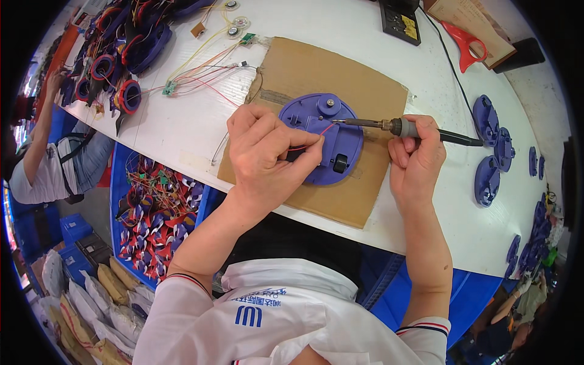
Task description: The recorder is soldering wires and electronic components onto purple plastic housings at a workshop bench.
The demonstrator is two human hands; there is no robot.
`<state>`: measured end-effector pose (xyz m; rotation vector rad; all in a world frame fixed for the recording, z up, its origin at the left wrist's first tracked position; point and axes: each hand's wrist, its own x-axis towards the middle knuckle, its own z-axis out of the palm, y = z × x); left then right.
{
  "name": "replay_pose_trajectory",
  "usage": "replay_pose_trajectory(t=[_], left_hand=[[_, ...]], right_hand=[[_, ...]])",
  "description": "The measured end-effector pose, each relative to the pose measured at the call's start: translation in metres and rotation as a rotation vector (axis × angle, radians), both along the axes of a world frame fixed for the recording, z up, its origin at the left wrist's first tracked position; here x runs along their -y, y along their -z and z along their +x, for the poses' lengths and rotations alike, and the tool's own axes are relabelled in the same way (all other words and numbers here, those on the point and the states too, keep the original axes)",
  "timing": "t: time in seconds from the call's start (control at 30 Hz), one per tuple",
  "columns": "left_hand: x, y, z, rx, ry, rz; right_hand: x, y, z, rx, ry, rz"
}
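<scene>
Pinches a red wire (328, 129) between the thumb and forefinger of the left hand (264, 152), with the other fingers curled inward. Grips a soldering iron (398, 126) in the right hand (417, 149), fingers closed around its grey sleeve, black handle end pointing right and slim metal tip aimed left. Has that tip beside the wire's end, over a purple casing (351, 143); seems to touch there, though too small a spot to be sure of. Has the oval casing lying inner side up on a brown cardboard sheet (331, 67), near the close edge of a white table (316, 21), with a round boss at its far end and a black part (340, 162) toward its near right.

To the left of the cardboard, has a small green circuit board (169, 88) trailing thin wires, with a cluster of purple and red parts (131, 97) beyond. To the right, has three purple pieces (504, 149) grouped near a black cable (449, 61). At the far right, has a red ring-handled object (465, 47) and a black tray (395, 27).

Below the table's left edge, has a blue bin (115, 201) full of mixed coloured parts (158, 225).
</scene>
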<state>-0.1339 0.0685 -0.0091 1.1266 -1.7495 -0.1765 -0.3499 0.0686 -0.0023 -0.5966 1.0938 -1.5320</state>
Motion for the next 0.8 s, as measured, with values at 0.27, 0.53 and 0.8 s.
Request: replay_pose_trajectory(t=[0.27, 0.53, 0.8], left_hand=[[0.0005, 0.0013, -0.0011, -0.007, 0.01, -0.018], [0.0011, 0.0003, -0.0016, 0.009, 0.008, -0.013], [0.0018, -0.0003, -0.0025, 0.017, 0.013, -0.014]], right_hand=[[-0.0003, 0.0, 0.0001, -0.01, -0.005, 0.006], [0.0, -0.0005, -0.0003, 0.014, 0.014, 0.015], [0.0, -0.0006, 0.0, -0.002, 0.015, 0.02]])
